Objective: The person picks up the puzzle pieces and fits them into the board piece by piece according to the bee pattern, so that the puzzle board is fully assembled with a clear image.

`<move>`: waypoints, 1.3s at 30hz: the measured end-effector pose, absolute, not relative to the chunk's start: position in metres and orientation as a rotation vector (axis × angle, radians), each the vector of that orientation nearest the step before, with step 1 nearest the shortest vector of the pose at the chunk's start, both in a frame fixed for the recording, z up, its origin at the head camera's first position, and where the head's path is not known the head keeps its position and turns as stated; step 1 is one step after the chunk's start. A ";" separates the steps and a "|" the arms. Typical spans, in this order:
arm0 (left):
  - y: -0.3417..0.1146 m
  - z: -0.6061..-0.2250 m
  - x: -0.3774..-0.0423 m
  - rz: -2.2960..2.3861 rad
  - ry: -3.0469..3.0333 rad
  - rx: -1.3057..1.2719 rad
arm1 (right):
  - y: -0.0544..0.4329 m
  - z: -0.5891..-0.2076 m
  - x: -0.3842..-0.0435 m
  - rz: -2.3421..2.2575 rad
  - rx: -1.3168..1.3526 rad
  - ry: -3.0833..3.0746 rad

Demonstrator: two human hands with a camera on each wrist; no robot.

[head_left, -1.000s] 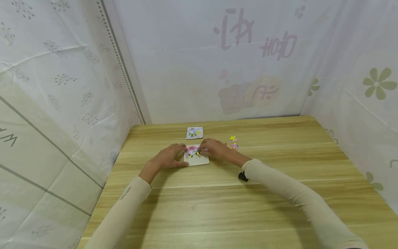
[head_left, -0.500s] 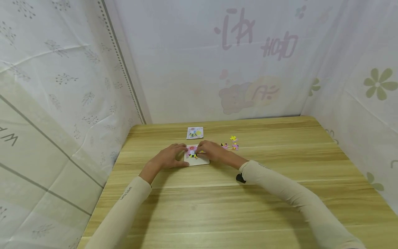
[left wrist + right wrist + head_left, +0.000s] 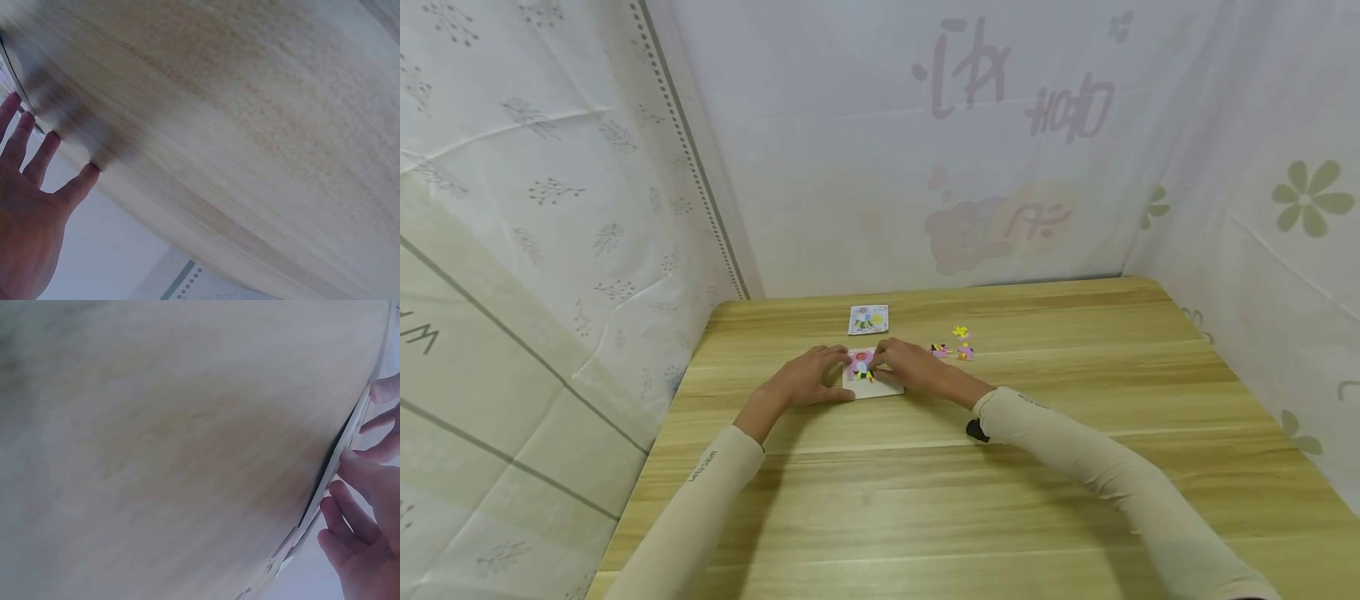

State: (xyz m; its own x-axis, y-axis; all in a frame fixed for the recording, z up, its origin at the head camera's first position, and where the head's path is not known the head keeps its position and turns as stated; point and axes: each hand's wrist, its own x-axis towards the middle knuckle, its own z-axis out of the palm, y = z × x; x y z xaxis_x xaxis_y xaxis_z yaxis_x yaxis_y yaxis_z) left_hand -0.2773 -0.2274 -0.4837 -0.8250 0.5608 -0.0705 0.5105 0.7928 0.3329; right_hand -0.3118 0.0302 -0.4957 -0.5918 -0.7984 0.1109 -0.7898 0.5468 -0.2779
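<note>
A pale puzzle board (image 3: 877, 389) lies on the table, with several joined pieces (image 3: 861, 367) showing part of a cartoon bee on pink. At its left edge, my left hand (image 3: 808, 377) rests with thumb and fingers spread. The left wrist view shows this hand (image 3: 28, 206) with its fingers stretched toward the board edge and tabletop. My right hand (image 3: 910, 365) reaches over the board's right part, fingertips pinching at a puzzle piece beside the bee; the hand mostly hides that piece. In the right wrist view the right hand's thumb and bent fingers (image 3: 356, 506) stand at the board's edge (image 3: 331, 469).
Behind the board lies a bee picture card (image 3: 868, 320). To the right are loose puzzle pieces, including a yellow one (image 3: 960, 331), a pink one (image 3: 965, 353) and a pink-and-black one (image 3: 938, 350). A wooden table (image 3: 880, 492) extends to white patterned curtains (image 3: 850, 167).
The black-and-yellow piece under my right fingers has moved left and now adjoins the bee pieces. The right hand has shifted slightly, uncovering a loose piece beside it. The left hand stays put.
</note>
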 end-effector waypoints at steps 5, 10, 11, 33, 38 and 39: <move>-0.228 -0.485 -0.278 0.453 2.817 0.834 | 0.033 -0.495 -0.312 -0.520 -1.424 2.738; -0.228 -0.484 -0.277 0.461 2.814 0.825 | 0.046 -0.488 -0.314 -0.623 -1.376 2.758; -0.228 -0.483 -0.277 0.464 2.814 0.825 | 0.050 -0.487 -0.316 -0.634 -1.361 2.769; -0.230 -0.485 -0.278 0.465 2.810 0.843 | 0.118 -0.484 -0.342 -0.683 -1.198 2.907; -0.230 -0.484 -0.278 0.472 2.812 0.854 | 0.134 -0.482 -0.347 -0.701 -1.027 2.921; -0.229 -0.484 -0.278 0.475 2.812 0.856 | 0.137 -0.482 -0.348 -0.702 -1.004 2.923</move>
